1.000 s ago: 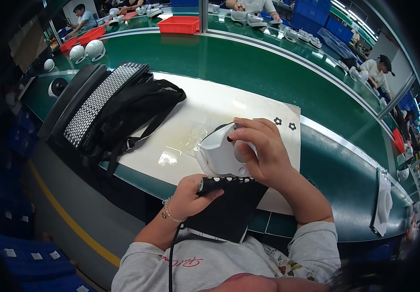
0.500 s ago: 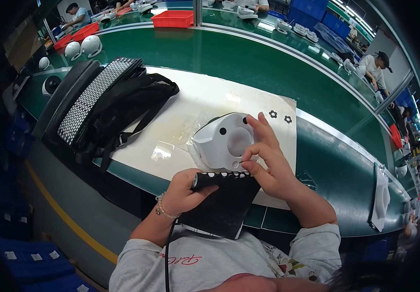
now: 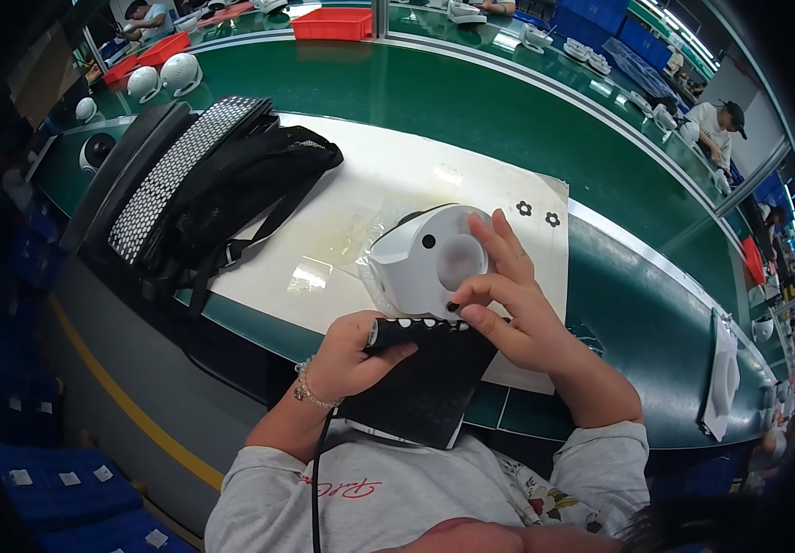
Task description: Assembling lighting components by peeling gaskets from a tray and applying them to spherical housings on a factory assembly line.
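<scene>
A white plastic housing [image 3: 406,267] with a round hollow rests on a white board in front of me. One round black pad [image 3: 429,241] sits in its upper left part; my fingers cover the spot at its upper right. My right hand [image 3: 524,318] is closed in a pinch on a small black pad [image 3: 453,307], at the housing's near corner. Its other fingers are raised over the housing's right side. My left hand [image 3: 347,359] grips a black sheet [image 3: 425,387], folded over at the top, where white round spots show along the edge.
Left on the bench lie a black mesh bag [image 3: 264,175] and a dark case with a perforated panel [image 3: 176,166]. Two flower-shaped black marks [image 3: 538,214] are on the white board [image 3: 388,166]. Behind runs a green belt [image 3: 453,101] with white round units [image 3: 181,74] and a red bin [image 3: 333,25].
My right fingertips have brought the black pad onto the round recess at the housing's near corner, which showed bare before. My left hand still holds the sheet. The view has shifted slightly.
</scene>
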Tool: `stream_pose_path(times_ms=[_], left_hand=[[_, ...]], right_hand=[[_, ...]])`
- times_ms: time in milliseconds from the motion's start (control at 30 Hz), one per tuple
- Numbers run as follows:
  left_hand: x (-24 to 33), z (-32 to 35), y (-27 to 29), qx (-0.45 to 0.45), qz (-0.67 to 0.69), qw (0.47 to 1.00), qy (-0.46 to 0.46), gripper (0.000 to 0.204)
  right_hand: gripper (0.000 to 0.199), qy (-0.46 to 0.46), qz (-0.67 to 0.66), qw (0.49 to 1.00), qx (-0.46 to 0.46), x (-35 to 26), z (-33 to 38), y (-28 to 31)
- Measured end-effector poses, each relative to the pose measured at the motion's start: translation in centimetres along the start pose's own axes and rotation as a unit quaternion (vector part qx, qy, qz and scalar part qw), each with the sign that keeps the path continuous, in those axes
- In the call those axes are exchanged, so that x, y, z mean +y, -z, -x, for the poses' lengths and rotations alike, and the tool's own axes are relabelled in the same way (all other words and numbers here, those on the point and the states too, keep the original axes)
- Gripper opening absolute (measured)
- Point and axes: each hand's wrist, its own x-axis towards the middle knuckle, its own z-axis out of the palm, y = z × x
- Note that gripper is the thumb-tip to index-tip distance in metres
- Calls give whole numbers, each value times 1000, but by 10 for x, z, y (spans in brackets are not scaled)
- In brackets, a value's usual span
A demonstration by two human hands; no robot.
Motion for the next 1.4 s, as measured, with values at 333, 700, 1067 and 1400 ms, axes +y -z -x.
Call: stream_pose_path(times_ms=[333,700,1067,1400], left_hand=[[2,0,2,-25,-23,999,18,15],[-2,3,2,-23,-29,999,21,14],[-1,3,2,-27,-43,999,18,13],[-6,3,-3,10,-27,1000,-11,11]], right_hand=[[15,9,17,1000,-14,2,0,3],[17,31,26,999,19,6,1,0],[20,93,78,991,51,11,1,-3],[25,206,316,923,73,16,4,-1]])
